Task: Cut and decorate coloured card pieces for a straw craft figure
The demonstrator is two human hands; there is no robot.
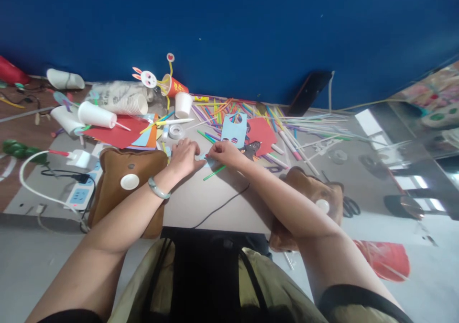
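My left hand rests on the table with its thumb apart from its curled fingers and nothing visible in it. Just to the right, my right hand has its fingertips pinched together. A small red spot and a bit of light blue show at those fingertips, too small to name. A green straw lies on the table below my right hand. Beyond it is a light blue paper sheet with round holes cut out, beside a cut red paper sheet. A roll of clear tape lies beyond my left hand.
Brown bear-shaped cushions flank the work area. At left are a power strip with cables and stacked paper cups. A red cup with a rabbit cutout stands at the back. Many coloured straws and pens spread rightward.
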